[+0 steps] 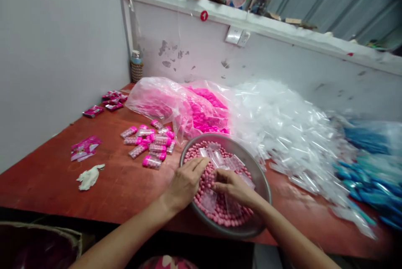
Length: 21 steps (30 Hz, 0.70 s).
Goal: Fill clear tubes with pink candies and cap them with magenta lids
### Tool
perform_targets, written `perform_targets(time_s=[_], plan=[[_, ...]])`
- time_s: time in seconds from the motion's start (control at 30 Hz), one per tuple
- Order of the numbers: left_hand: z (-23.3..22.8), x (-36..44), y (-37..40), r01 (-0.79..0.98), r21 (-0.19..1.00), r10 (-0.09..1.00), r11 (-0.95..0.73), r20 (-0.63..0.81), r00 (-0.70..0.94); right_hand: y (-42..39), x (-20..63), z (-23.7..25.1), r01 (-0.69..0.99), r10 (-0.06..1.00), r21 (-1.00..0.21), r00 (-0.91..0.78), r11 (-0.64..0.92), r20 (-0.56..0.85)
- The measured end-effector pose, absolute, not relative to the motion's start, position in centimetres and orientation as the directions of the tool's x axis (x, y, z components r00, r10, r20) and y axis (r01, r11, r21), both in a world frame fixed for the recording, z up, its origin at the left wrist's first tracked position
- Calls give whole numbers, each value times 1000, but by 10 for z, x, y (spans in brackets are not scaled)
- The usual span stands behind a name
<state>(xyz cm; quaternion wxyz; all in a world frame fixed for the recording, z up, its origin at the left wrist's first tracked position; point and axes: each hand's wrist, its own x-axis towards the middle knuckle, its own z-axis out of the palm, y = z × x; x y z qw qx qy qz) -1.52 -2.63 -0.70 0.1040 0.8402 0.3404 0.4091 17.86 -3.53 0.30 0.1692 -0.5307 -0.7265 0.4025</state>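
My left hand [185, 181] over left side of metal bowl [267, 189]: fingers close together, undersides hidden; cannot tell if gripping. My right hand [234, 187] opposite: fingers curled toward thumb; cannot tell what is pinched. Pink beads [230, 221] and loose clear tubes [216, 158] inside bowl, beneath hands; wall likely stops beads rolling off. Pink-capped tubes [157, 148] at left, apart from clear pile [282, 126] at right, presumably against mixing. Bowl at front edge of red table [122, 202]; open room front-left, crowded right.

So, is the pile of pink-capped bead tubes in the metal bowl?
No, the pink-capped bead tubes lie on the red tabletop, left of the metal bowl.
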Motion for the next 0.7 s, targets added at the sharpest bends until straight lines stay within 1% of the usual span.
perform_targets(time_s=[0.03,0.07,0.1,0.13,0.2,0.27,0.33,0.4,0.47,0.53,0.6,0.63,0.7], plan=[[-4,-15,-25,454,533,698,-714,588,409,-35,181,6,502,917,-865,-357,24,-181],[0,-14,-24,421,613,744,-668,546,386,-34,182,8,359,927,-932,-330,-53,-180],[3,-13,-22,389,687,787,-613,494,369,-34,184,10,241,938,-965,-301,-103,-175],[7,-12,-20,356,751,823,-555,437,362,-33,184,11,175,947,-977,-274,-121,-166],[13,-9,-16,300,836,858,-460,331,394,-30,183,11,131,962,-986,-237,-107,-136],[16,-6,-11,253,874,847,-414,269,459,-28,180,12,125,967,-989,-234,-75,-103],[17,-5,-7,230,889,836,-395,243,492,-27,177,14,130,966,-990,-246,-49,-80],[17,-4,-2,196,906,833,-374,235,501,-26,176,19,169,969,-986,-243,9,-33],[15,-4,1,140,930,824,-340,223,521,-25,180,28,293,963,-946,-263,141,62],[14,-5,5,67,954,805,-292,208,555,-23,186,38,459,923,-829,-349,319,161],[12,-5,8,9,970,792,-243,193,579,-19,191,47,567,868,-687,-456,454,197],[12,-5,9,-8,974,786,-225,186,589,-17,193,49,595,850,-636,-488,491,199],[12,-4,10,1,976,781,-219,175,600,-13,194,51,632,840,-581,-509,513,188]])
